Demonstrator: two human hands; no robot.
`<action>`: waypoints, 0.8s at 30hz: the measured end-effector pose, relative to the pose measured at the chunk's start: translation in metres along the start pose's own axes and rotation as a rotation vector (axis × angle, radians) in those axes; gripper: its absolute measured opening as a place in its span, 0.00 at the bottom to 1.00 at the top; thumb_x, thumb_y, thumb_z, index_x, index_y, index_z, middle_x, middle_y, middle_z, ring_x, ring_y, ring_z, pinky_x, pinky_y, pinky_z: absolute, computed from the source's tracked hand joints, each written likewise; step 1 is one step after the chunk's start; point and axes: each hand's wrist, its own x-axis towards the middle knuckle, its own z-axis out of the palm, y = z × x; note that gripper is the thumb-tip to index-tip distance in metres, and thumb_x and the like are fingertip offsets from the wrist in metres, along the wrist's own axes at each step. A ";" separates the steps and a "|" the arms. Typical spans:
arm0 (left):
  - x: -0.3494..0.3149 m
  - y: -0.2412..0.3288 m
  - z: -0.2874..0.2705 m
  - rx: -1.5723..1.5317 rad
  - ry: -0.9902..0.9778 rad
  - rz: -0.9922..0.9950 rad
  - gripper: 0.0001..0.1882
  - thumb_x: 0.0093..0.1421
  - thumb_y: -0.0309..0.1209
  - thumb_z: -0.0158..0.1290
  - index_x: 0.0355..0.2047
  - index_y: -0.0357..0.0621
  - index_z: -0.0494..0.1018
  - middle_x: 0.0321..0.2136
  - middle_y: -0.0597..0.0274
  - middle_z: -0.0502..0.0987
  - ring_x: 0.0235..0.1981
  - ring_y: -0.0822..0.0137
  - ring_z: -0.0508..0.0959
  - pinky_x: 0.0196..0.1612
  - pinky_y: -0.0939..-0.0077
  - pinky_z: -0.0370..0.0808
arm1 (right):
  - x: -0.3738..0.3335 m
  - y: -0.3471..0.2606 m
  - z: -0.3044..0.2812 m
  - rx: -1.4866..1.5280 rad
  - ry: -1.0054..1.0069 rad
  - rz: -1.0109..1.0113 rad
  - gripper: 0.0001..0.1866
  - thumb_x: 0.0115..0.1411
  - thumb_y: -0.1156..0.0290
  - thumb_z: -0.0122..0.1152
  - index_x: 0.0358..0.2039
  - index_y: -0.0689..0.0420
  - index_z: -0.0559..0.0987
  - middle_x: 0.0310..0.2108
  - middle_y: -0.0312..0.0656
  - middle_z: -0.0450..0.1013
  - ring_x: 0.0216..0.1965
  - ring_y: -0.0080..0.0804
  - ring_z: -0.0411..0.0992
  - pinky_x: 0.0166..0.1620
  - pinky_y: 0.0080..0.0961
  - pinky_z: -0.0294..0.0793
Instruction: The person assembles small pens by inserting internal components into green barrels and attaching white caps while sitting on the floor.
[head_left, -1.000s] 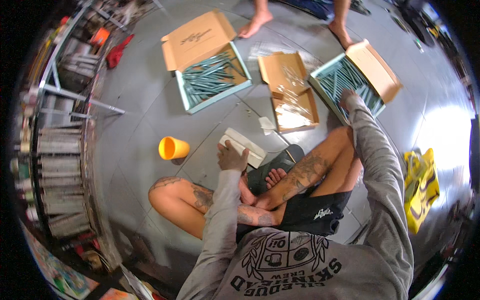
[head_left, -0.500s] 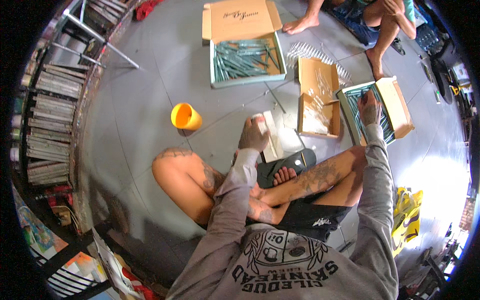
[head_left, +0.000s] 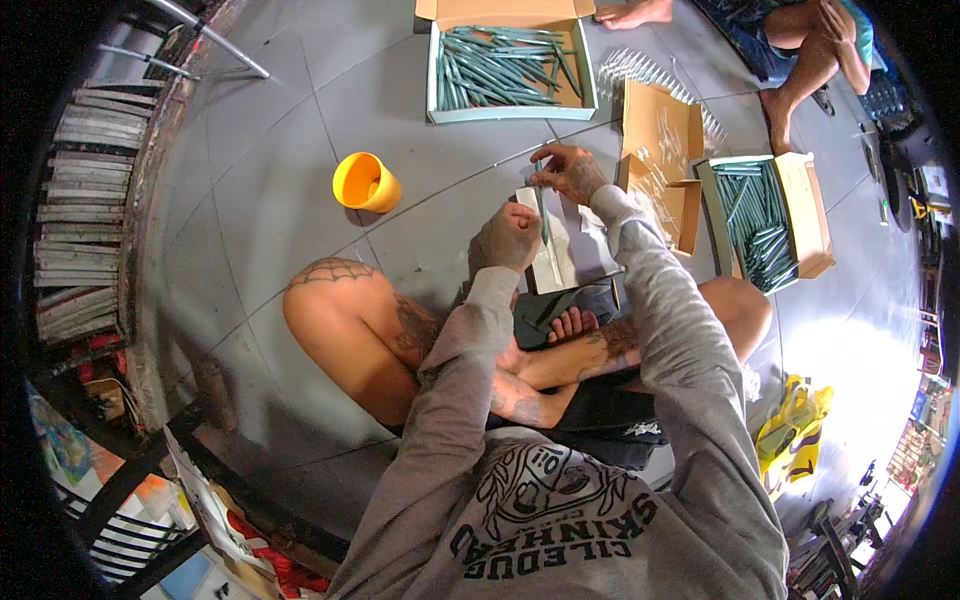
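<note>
My right hand (head_left: 572, 175) pinches the upper part of a slim dark green pen-like stick (head_left: 543, 205), which points down toward me. Close beside its lower part is my left hand (head_left: 508, 238), closed with the fingers curled in; what they grip is hidden. Below both hands lies a long white strip-shaped piece (head_left: 547, 268) on a pale flat box or sheet (head_left: 590, 262). To the right stands an open box (head_left: 712, 205) full of the same green sticks. Between it and my hands is a small brown cardboard box (head_left: 660, 120) with clear thin pieces inside.
A larger open box (head_left: 510, 114) of green sticks stands at the far side. Rows of clear spiky pieces (head_left: 640, 70) lie beside it. An orange-yellow cup (head_left: 362, 182) stands on the left. Another person's bare leg (head_left: 785, 105) is at the far right; a yellow bag (head_left: 795, 435) lies nearer.
My right hand has come out of the right-hand box and over to my left hand, bringing a green stick. My left hand has shifted slightly nearer me. The view has shifted too.
</note>
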 end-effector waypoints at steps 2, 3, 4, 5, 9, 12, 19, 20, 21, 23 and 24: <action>-0.001 -0.004 0.001 0.048 -0.070 0.010 0.17 0.51 0.44 0.64 0.37 0.48 0.79 0.31 0.59 0.82 0.35 0.59 0.82 0.42 0.64 0.77 | 0.008 0.003 0.004 -0.020 -0.024 -0.041 0.19 0.50 0.64 0.76 0.42 0.55 0.83 0.26 0.34 0.77 0.26 0.20 0.73 0.32 0.23 0.75; -0.003 -0.006 0.002 0.094 -0.045 0.065 0.18 0.51 0.44 0.64 0.37 0.48 0.79 0.31 0.59 0.82 0.35 0.59 0.82 0.41 0.63 0.77 | 0.011 0.005 0.004 -0.031 -0.033 -0.059 0.19 0.49 0.63 0.77 0.41 0.55 0.83 0.26 0.33 0.76 0.27 0.20 0.73 0.34 0.23 0.75; -0.005 -0.007 0.003 0.141 -0.021 0.121 0.18 0.51 0.45 0.64 0.37 0.48 0.79 0.31 0.59 0.82 0.34 0.59 0.82 0.40 0.63 0.77 | 0.014 0.006 0.004 -0.012 -0.081 -0.040 0.20 0.47 0.61 0.78 0.40 0.54 0.84 0.26 0.33 0.76 0.30 0.23 0.74 0.37 0.26 0.74; -0.007 -0.009 0.005 0.187 0.002 0.177 0.18 0.51 0.45 0.64 0.37 0.48 0.79 0.31 0.59 0.81 0.33 0.59 0.82 0.38 0.62 0.77 | 0.017 0.008 0.004 -0.025 -0.099 -0.039 0.20 0.47 0.60 0.78 0.39 0.54 0.84 0.26 0.33 0.76 0.30 0.23 0.74 0.37 0.26 0.74; -0.005 -0.013 0.011 0.221 -0.046 0.164 0.17 0.51 0.45 0.64 0.34 0.48 0.80 0.28 0.61 0.82 0.31 0.60 0.82 0.36 0.63 0.77 | 0.029 0.016 0.007 -0.034 -0.161 -0.049 0.21 0.46 0.59 0.79 0.38 0.53 0.84 0.26 0.33 0.76 0.30 0.25 0.74 0.38 0.28 0.74; -0.002 -0.016 0.010 0.183 -0.051 0.135 0.15 0.51 0.44 0.64 0.32 0.48 0.81 0.27 0.62 0.82 0.30 0.62 0.82 0.36 0.64 0.77 | 0.035 0.019 0.006 -0.012 -0.220 -0.035 0.21 0.45 0.58 0.80 0.38 0.53 0.84 0.27 0.33 0.76 0.30 0.25 0.74 0.39 0.27 0.74; -0.006 -0.003 0.004 0.162 -0.056 0.064 0.14 0.54 0.46 0.62 0.33 0.50 0.82 0.29 0.63 0.84 0.32 0.61 0.83 0.38 0.65 0.77 | 0.032 0.017 0.004 0.070 -0.212 -0.012 0.16 0.50 0.66 0.77 0.39 0.54 0.84 0.26 0.34 0.78 0.28 0.22 0.75 0.35 0.24 0.75; -0.006 -0.001 0.005 0.174 -0.054 0.074 0.14 0.55 0.47 0.62 0.33 0.51 0.82 0.29 0.63 0.84 0.32 0.59 0.83 0.38 0.64 0.78 | 0.030 0.019 0.002 0.095 -0.201 -0.015 0.15 0.51 0.67 0.76 0.40 0.54 0.84 0.26 0.34 0.79 0.28 0.22 0.75 0.34 0.24 0.75; -0.004 -0.002 0.005 0.139 -0.007 0.114 0.16 0.57 0.48 0.60 0.33 0.51 0.82 0.28 0.63 0.84 0.31 0.58 0.83 0.37 0.63 0.78 | 0.027 0.011 -0.001 0.209 -0.148 0.040 0.15 0.52 0.68 0.75 0.41 0.55 0.83 0.27 0.35 0.79 0.28 0.22 0.75 0.33 0.23 0.75; -0.001 -0.012 0.006 0.074 0.099 0.181 0.18 0.59 0.51 0.58 0.34 0.49 0.82 0.27 0.62 0.83 0.30 0.56 0.83 0.36 0.62 0.77 | 0.012 -0.020 -0.012 0.441 -0.061 0.146 0.15 0.55 0.70 0.73 0.43 0.55 0.82 0.28 0.37 0.80 0.28 0.22 0.75 0.31 0.22 0.76; -0.004 -0.004 0.006 0.031 0.062 0.195 0.20 0.61 0.52 0.57 0.33 0.48 0.82 0.26 0.62 0.83 0.28 0.58 0.82 0.34 0.63 0.77 | 0.000 -0.029 -0.021 0.491 0.002 0.122 0.15 0.57 0.71 0.72 0.44 0.58 0.80 0.29 0.39 0.80 0.28 0.22 0.76 0.29 0.21 0.77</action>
